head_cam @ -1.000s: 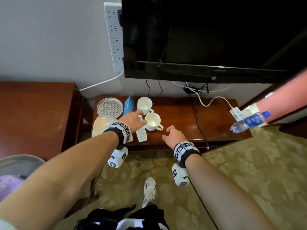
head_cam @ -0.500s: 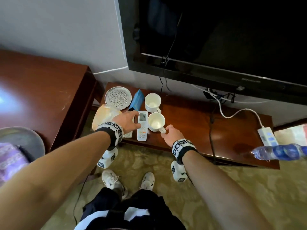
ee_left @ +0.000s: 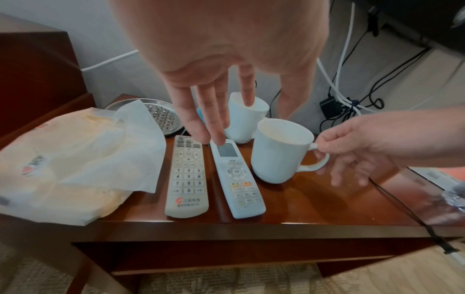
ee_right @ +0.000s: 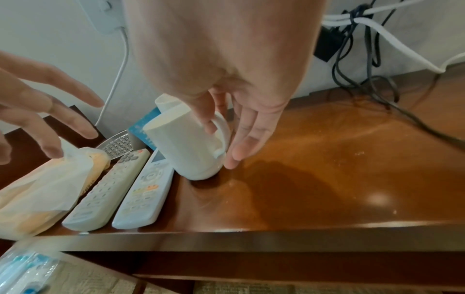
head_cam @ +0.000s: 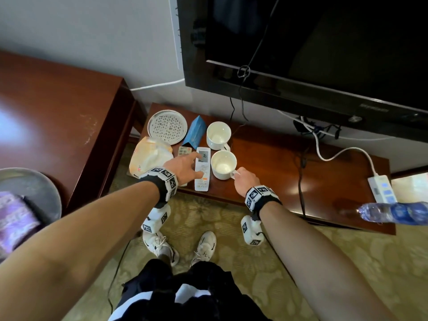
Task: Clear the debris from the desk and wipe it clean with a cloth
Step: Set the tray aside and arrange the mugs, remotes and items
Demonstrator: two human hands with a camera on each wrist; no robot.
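Near mug (head_cam: 223, 164) stands upright on the counter (head_cam: 273, 172), toward its left end, just right of the white remote (head_cam: 202, 169). Right hand (head_cam: 246, 181) pinches the mug's handle (ee_left: 315, 157) between thumb and forefinger; the remaining fingers hang loosely spread below it. In the right wrist view the mug looks tilted, but that may be lens distortion; cannot tell if its base has left the wood. Likely reason for the hold: lift the mug away so the surface can be wiped.

Left hand (head_cam: 185, 167) hovers over the white remote with fingers straight and slightly spread, fingertips (ee_left: 216, 137) at or just above its display end. It grips nothing. Judged purpose: gather the remote next, or steady it while the mug goes.

Outward:
- Grey remote (ee_left: 187, 177) lies parallel, just left of the white one.
- Tissue pack (ee_left: 75, 159) at the left edge, 1 sheet draped toward the grey remote.
- 2nd mug (head_cam: 218, 135) behind the first, nearly touching.
- Blue packet (head_cam: 195, 132) and perforated metal tray (head_cam: 167, 126) at the back left.
- Pale crumbs (ee_right: 359, 153) dot the bare wood to the right.

In the way: black cable (head_cam: 301, 181) crosses the counter; power strip (head_cam: 381, 188) sits at the right end. A plastic bottle (head_cam: 393, 212) shows at the frame's right edge; what holds it is not visible. No cloth is in hand yet.
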